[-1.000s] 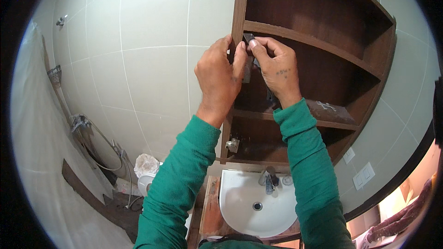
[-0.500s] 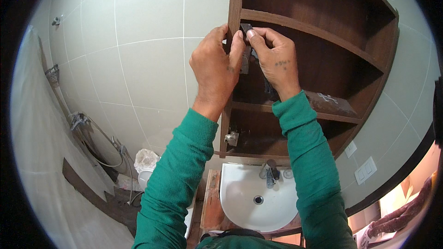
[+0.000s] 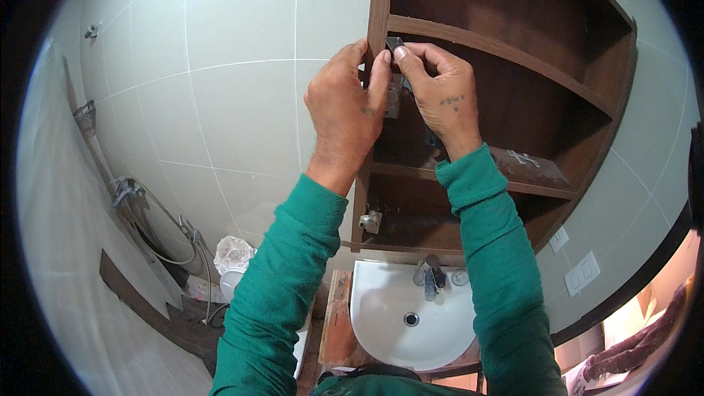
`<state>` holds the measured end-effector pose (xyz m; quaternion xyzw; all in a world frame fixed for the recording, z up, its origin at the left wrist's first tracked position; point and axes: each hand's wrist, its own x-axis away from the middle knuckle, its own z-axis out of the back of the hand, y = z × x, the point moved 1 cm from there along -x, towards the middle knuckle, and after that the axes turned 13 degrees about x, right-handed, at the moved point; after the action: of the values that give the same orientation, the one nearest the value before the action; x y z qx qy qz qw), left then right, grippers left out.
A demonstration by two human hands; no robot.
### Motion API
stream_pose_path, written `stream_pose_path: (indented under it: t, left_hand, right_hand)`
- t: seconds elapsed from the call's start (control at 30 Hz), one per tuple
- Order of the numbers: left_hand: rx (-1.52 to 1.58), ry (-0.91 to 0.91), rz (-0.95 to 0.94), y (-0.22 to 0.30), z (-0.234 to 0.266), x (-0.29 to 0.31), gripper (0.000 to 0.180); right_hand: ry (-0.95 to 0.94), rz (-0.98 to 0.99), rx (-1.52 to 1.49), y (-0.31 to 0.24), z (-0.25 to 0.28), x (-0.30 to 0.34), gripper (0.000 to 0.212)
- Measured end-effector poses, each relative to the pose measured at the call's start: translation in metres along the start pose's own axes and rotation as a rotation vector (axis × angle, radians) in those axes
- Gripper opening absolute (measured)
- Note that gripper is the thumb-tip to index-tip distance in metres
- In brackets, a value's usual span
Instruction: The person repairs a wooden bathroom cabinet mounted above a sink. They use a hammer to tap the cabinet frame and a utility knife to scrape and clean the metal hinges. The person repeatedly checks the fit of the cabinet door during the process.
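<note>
My left hand (image 3: pixel 341 106) grips the left side panel (image 3: pixel 379 0) of a dark brown wooden wall cabinet, its thumb on the inner face and its fingers round the outer edge. My right hand (image 3: pixel 451 95) pinches a small black block-like piece (image 3: pixel 395 42) between thumb and forefinger, against the inside of that panel just below a shelf. The two thumbs nearly meet there. Below them a metal hinge (image 3: pixel 394 103) is partly hidden by my hands. Another metal hinge (image 3: pixel 370 221) sits lower on the same panel.
Beneath the cabinet is a white sink (image 3: pixel 381 337) with a faucet (image 3: pixel 433 279). Small whitish pieces (image 3: pixel 524 158) lie on the cabinet's middle shelf. Left are a shower hose (image 3: pixel 165 209) and a translucent plastic sheet (image 3: pixel 66 249). A white wall switch (image 3: pixel 582 273) is at right.
The whole view has shifted very slightly. Both hands keep almost the same place and grip at the cabinet's side panel.
</note>
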<state>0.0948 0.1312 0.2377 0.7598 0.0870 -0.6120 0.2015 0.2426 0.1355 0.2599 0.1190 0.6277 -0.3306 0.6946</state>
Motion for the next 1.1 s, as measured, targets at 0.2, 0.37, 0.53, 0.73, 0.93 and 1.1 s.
stream_pose_path:
  t: [0.2, 0.37, 0.53, 0.73, 0.93, 1.1]
  left_hand:
    - [-0.018, 0.005, 0.02, 0.0029, -0.0012, -0.0008, 0.03]
    - [-0.028, 0.007, 0.02, 0.0029, -0.0012, -0.0011, 0.03]
    - [-0.012, -0.006, 0.042, 0.0026, 0.0002, -0.0018, 0.029]
    - [0.01, 0.011, 0.026, 0.0014, -0.0016, -0.0014, 0.029]
    - [-0.024, 0.015, -0.01, -0.0002, -0.002, -0.0005, 0.03]
    - [-0.007, 0.01, 0.004, -0.001, -0.0031, 0.0002, 0.03]
  right_hand:
    - [-0.041, -0.154, -0.096, -0.0012, 0.0019, 0.0033, 0.029]
    - [-0.012, -0.089, -0.025, -0.0022, 0.0006, 0.0037, 0.028]
    - [-0.034, -0.153, -0.049, -0.0036, -0.0009, 0.0042, 0.028]
    - [-0.031, -0.142, -0.045, -0.0023, 0.0009, 0.0042, 0.029]
    - [-0.019, -0.103, -0.005, -0.0022, 0.0004, 0.0032, 0.028]
    - [-0.014, -0.115, -0.005, -0.0077, 0.0016, 0.0034, 0.029]
